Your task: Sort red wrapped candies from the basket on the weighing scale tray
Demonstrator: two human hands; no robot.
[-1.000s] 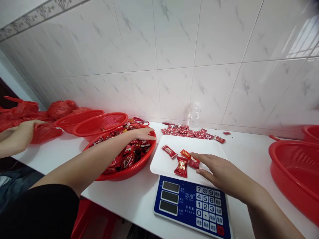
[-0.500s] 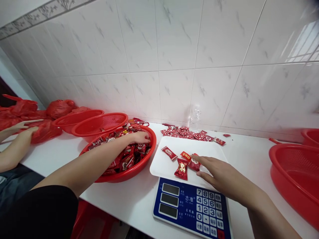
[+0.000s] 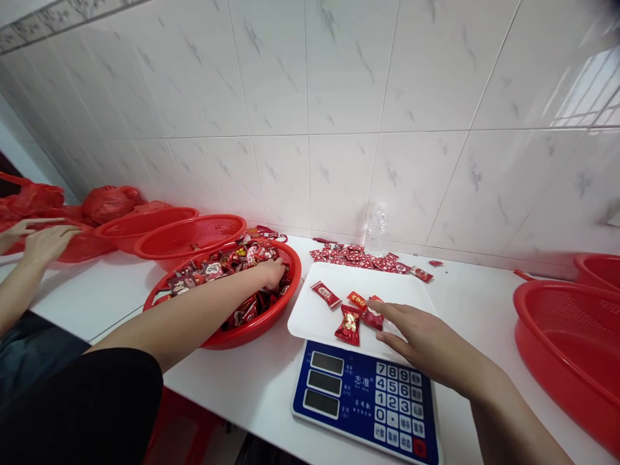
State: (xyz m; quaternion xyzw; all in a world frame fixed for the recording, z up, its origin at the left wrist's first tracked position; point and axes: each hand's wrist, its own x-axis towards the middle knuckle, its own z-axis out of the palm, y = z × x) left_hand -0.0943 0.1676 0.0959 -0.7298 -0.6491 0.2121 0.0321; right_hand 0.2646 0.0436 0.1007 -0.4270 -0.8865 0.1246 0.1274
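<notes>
My left hand [image 3: 274, 274] is down among wrapped candies [image 3: 245, 315] in a red plastic basket [image 3: 231, 338]. Its fingers look curled, and whatever they hold is hidden. Over the white tray [image 3: 314, 329] of a blue-faced digital scale [image 3: 334, 410], my right hand [image 3: 411, 328] is open, thumb and fingers apart. Its fingertips touch or nearly touch a dark red candy [image 3: 372, 318]. Beside that lie a small orange-red packet [image 3: 357, 299] and a red candy with gold print [image 3: 349, 326]. A slim red packet [image 3: 326, 294] rests farther left on the tray.
Small red packets [image 3: 351, 257] lie along the wall near a clear plastic bottle [image 3: 376, 232]. Red baskets [image 3: 194, 234] stand behind the candy basket, and another basket [image 3: 557, 323] is at right. At far left, another person's hands [image 3: 46, 242] are at red plastic bags [image 3: 109, 203].
My left hand has shifted slightly and sits deeper among the candies. The right hand keeps its place over the tray. The other person's hands have moved at the red bag.
</notes>
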